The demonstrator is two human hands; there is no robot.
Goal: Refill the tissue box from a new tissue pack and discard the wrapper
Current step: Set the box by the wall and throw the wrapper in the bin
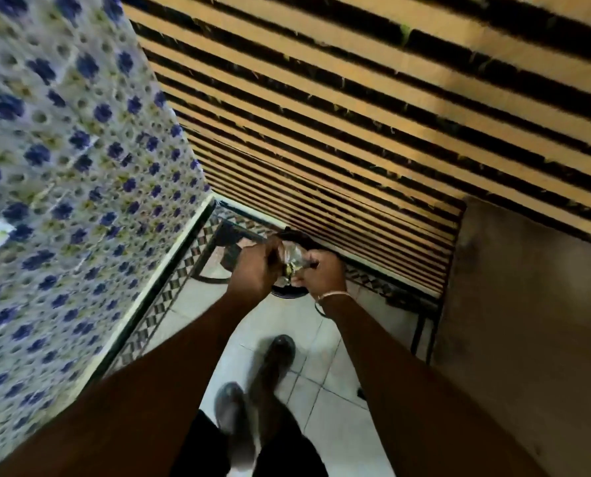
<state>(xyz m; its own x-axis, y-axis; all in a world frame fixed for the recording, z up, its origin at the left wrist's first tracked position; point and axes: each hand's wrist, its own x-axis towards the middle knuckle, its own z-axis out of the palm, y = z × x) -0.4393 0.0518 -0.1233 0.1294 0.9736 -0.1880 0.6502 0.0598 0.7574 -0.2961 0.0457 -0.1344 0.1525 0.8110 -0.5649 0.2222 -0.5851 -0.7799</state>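
Observation:
A crumpled clear plastic wrapper is held between both hands at the middle of the head view. My left hand grips its left side and my right hand pinches its right side. Both hands hover directly over a round dark bin standing on the floor against the slatted wall; most of the bin is hidden behind the hands. The tissue box and the tissues are out of sight.
A table under a blue-flowered cloth fills the left. A wall of yellow and black slats rises ahead. A brown surface stands at the right. Pale floor tiles and my dark shoes lie below.

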